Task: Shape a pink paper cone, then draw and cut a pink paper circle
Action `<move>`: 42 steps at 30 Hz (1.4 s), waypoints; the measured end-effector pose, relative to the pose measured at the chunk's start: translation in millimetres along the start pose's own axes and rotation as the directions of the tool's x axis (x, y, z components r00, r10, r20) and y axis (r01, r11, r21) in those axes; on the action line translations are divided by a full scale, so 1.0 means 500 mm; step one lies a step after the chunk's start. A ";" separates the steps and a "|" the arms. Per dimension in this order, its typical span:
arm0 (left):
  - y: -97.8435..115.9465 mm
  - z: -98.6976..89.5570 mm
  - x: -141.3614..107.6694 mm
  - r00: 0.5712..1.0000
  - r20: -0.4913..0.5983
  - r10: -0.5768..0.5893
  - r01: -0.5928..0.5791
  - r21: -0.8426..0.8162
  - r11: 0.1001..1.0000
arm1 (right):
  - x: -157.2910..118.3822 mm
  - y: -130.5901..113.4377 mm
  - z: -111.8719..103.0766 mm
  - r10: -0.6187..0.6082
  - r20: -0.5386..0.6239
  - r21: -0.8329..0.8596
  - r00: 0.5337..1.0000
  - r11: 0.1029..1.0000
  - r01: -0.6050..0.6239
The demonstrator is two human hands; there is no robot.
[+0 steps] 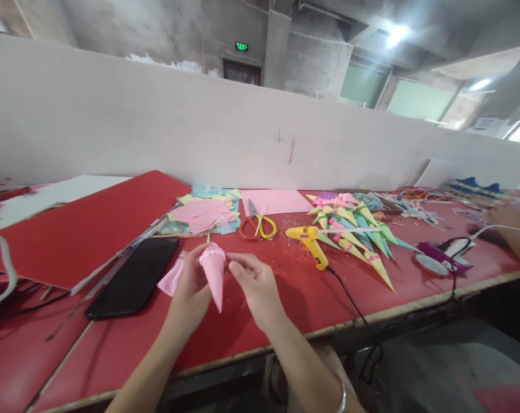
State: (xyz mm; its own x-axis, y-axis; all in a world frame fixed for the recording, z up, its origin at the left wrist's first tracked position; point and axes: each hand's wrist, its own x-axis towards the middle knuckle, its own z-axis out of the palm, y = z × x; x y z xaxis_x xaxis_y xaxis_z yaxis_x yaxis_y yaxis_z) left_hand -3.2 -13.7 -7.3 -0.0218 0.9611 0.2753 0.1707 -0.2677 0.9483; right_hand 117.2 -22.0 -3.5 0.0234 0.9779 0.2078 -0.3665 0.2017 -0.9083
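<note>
A pink paper cone (214, 275) hangs point down over the red table, ruffled around its top rim. My left hand (194, 282) grips it from the left side, fingers closed round it. Thumb and fingers of my right hand (256, 287) pinch the cone's right edge near the rim. A piece of pink fabric or paper (172, 279) lies just left of my left hand. Beyond my hands are scissors (260, 225) with red and yellow handles. To the right rests a yellow glue gun (313, 246), a white glue stick projecting from it.
Several finished-looking paper cones (363, 229) are heaped behind the glue gun, whose black cord (350, 295) runs over the table edge. A black phone (135, 278) and a red board (92, 229) lie left. Pink paper sheets (203, 213) sit behind. At far right is another person's hand (509, 221).
</note>
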 end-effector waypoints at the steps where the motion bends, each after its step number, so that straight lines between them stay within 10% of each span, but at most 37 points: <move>1: -0.001 0.002 0.001 1.000 0.004 -0.005 0.005 0.047 0.999 | 0.000 0.001 0.000 0.013 -0.029 -0.034 1.000 0.999 -0.014; 11: -0.001 0.001 0.000 0.995 -0.005 0.104 -0.099 0.260 0.960 | 0.000 0.011 -0.002 0.011 -0.007 -0.170 1.000 0.985 -0.012; 24: 0.012 0.012 -0.004 0.995 -0.044 0.092 -0.092 -0.009 0.996 | -0.009 0.005 0.026 0.328 0.106 0.499 0.939 0.799 -0.336; 42: 0.015 0.003 -0.007 0.993 -0.110 0.046 -0.037 0.079 0.996 | 0.006 -0.001 -0.005 0.112 -0.229 0.128 0.967 0.988 -0.085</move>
State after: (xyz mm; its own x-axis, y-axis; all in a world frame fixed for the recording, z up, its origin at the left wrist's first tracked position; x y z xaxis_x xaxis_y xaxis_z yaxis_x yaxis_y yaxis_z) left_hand -0.2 -18.8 -1.5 -0.1217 0.9347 0.3341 0.2489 -0.2971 0.9218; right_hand 119.8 -18.8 -3.5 0.1945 0.9808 0.0156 -0.4834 0.1097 -0.8685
